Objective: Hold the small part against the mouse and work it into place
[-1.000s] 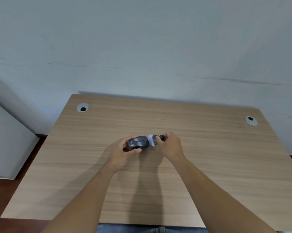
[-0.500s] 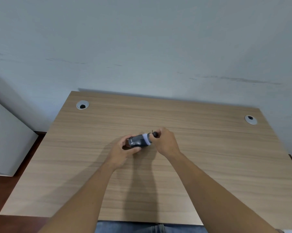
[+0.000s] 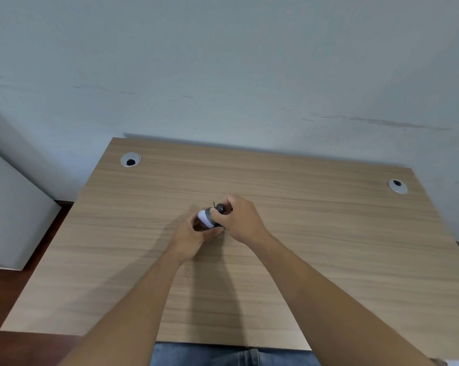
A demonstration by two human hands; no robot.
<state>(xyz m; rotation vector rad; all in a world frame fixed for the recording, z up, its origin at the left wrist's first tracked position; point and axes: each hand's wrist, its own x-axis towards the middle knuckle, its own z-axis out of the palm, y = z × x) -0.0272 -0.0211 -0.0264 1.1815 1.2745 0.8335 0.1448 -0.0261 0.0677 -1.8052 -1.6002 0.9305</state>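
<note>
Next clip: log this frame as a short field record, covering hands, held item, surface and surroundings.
left hand: left hand curled round the lower end of the small dark grey and white computer mouse
right hand: right hand grips the mouse's other end, fingers curled over it
held item: mostly hidden between both hands; a thin black cord end sticks up beside it
surface: light wood-grain desk with two round grey cable grommets at the far corners
surroundings: pale wall behind; white cabinet at left; reddish-brown floor
</note>
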